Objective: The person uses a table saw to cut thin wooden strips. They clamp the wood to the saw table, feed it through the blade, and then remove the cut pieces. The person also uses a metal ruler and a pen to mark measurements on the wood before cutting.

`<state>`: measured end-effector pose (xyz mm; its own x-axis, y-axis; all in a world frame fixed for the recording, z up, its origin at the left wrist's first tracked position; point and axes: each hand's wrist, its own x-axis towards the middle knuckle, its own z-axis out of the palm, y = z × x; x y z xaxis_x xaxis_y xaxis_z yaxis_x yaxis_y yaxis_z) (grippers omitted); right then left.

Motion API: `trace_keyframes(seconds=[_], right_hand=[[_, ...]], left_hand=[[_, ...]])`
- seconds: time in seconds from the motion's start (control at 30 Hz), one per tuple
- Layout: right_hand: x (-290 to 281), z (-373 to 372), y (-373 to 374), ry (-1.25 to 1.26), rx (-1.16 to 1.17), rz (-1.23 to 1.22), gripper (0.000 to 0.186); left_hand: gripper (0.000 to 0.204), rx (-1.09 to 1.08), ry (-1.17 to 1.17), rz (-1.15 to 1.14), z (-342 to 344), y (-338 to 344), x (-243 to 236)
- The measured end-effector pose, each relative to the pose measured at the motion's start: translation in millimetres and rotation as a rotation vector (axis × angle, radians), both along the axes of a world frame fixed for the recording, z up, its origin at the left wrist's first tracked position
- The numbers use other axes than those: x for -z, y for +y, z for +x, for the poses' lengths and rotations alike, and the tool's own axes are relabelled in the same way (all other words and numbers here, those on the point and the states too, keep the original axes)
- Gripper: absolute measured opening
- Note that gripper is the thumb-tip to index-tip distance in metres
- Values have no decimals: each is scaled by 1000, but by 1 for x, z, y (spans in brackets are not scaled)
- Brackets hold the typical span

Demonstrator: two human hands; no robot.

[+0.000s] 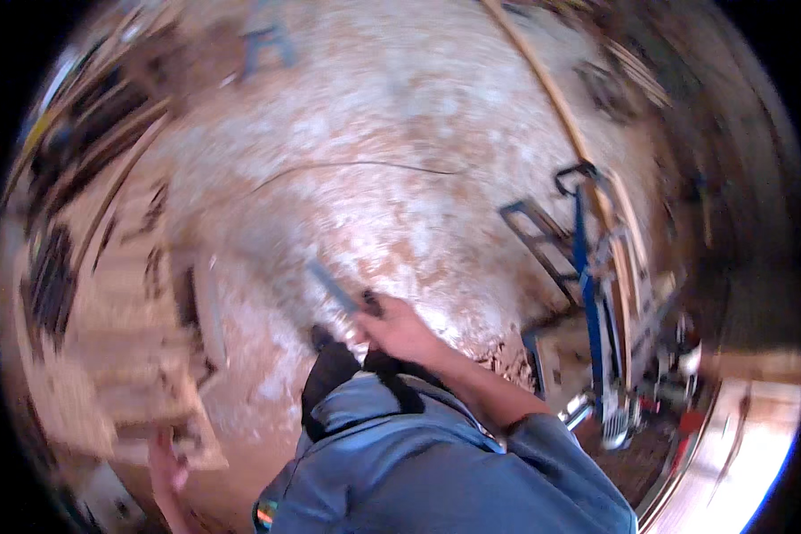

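Note:
My right hand (392, 329) is out in front of my body, its fingers closed round a flat grey bar-like tool (334, 287). A black part of the tool shows at the top of the fist; motion blur hides its exact kind. Far to the lower left, my left hand (165, 465) is at the near end of a wooden workbench (98, 374). Its fingers are smeared, so I cannot tell whether they touch the wood or hold anything.
Sawdust covers the floor (400, 116), where a thin dark cable (356, 164) lies in a curve. At right stand a blue metal frame (587, 267) and long wooden boards (543, 76). A pale wooden surface (730, 454) is at the lower right; a blue stand (267, 49) is at the back.

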<state>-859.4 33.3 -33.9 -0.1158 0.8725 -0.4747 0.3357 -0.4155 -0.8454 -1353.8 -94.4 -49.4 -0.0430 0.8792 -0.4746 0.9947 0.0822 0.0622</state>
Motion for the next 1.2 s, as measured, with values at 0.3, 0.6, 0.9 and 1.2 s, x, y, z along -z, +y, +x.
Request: trace_keyframes(seconds=[0.3,0.6,0.9,1.2], right_hand=[[-17,12,-3,136,-145,218,22],[-25,217,-36,505,185,-66,29],[-42,417,-98,69,664,276,44],[10,489,-210,-68,1256,92,48]], left_hand=[[41,-259,-1440,-224,295,156,-16],[25,204,-1521,-433,567,174,-39],[20,533,-1405,-588,832,160,-60],[30,1245,-1056,-127,1075,178,-69]])
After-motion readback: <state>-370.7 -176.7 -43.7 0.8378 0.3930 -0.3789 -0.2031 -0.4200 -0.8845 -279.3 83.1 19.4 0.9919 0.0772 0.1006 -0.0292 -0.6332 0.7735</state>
